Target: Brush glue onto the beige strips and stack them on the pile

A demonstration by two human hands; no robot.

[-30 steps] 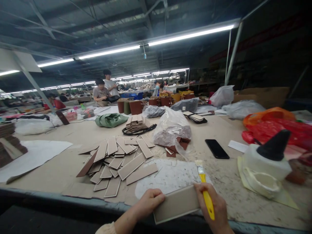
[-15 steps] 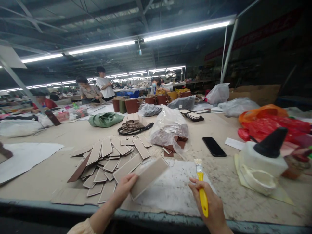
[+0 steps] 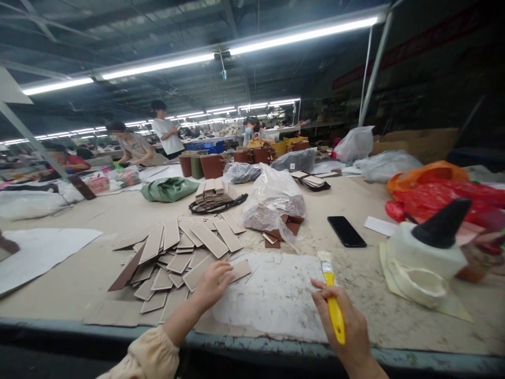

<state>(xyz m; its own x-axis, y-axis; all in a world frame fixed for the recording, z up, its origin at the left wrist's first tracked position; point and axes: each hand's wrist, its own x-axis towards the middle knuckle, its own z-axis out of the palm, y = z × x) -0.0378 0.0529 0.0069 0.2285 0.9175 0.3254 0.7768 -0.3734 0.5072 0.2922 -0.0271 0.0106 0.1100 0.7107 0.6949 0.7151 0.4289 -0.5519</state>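
Note:
My left hand (image 3: 215,281) is at the right edge of the pile, its fingers bent together over a beige rectangular panel (image 3: 241,269). Only the panel's right end shows past the fingers. Beside the hand lies a heap of similar pale-rimmed panels (image 3: 179,263), some leaning on others. My right hand (image 3: 341,310) is closed around a flat paintbrush (image 3: 334,310) with a yellow handle, its pale bristles pointing up and away. Between the hands a stained white sheet (image 3: 272,297) lies on the table.
A black phone (image 3: 346,231) lies beyond my right hand. To the right stand a white bottle with a black cone top (image 3: 428,247) and a tape roll (image 3: 424,287). A clear plastic bag (image 3: 272,200) with brown pieces is behind the sheet. Several people sit or stand farther back.
The large panel formerly raised over the sheet in my left hand is gone from there. Another panel now lies across the top of the heap. My right hand has shifted slightly right with the paintbrush.

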